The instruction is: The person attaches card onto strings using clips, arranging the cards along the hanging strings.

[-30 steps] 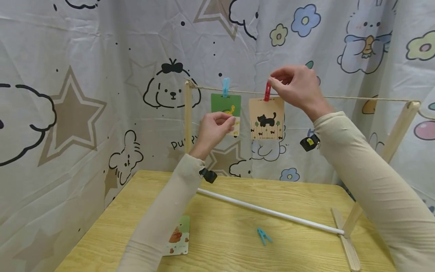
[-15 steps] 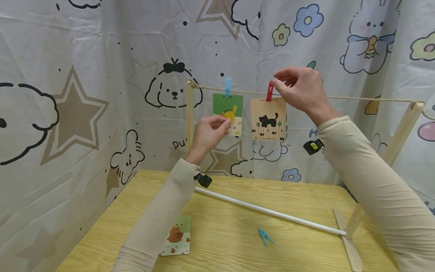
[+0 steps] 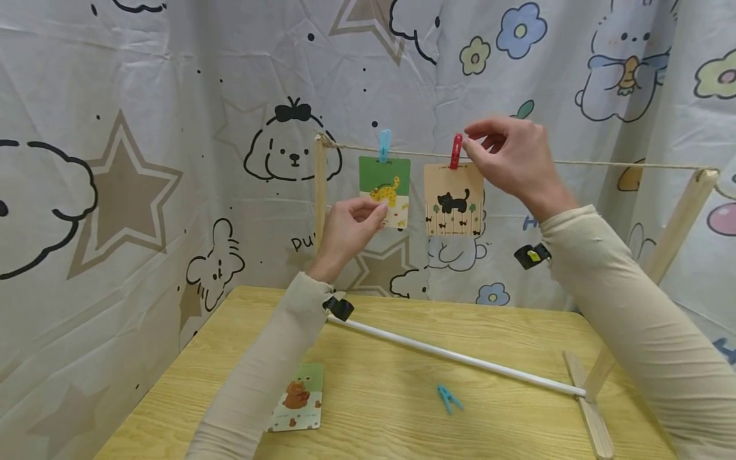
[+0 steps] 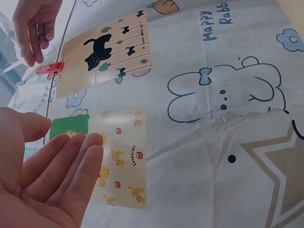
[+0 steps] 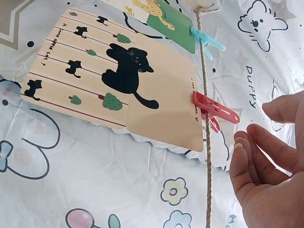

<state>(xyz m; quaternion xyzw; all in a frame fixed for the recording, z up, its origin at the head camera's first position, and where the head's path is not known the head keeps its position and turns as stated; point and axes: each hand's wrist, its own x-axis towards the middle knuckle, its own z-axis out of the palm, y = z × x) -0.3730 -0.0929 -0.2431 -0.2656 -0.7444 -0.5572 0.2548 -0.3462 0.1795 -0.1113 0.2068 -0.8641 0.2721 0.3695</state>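
Note:
A peach card with a black cat [image 3: 453,199] hangs from the twine [image 5: 207,156], held by a red clothespin [image 5: 216,108]. Just beside that clothespin is my right hand [image 3: 517,156], its fingertips apart from it in the right wrist view and nothing between them. To the left hangs a green and cream card with a yellow leopard [image 3: 393,185], under a light blue clothespin [image 3: 384,145]. My left hand [image 3: 352,231] is in front of this card's lower left part, empty, its fingers loosely bent in the left wrist view [image 4: 61,180].
Wooden posts [image 3: 681,223] carry the twine, with a white rod [image 3: 454,353] low between them. On the wooden table [image 3: 391,409] lie a blue clothespin [image 3: 448,399] and a bear card [image 3: 301,397], partly behind my left sleeve. A patterned curtain [image 3: 230,64] closes the back.
My left hand has drawn back slightly left and down, uncovering more of the leopard card. My right hand has come off the red clothespin, a little to the right.

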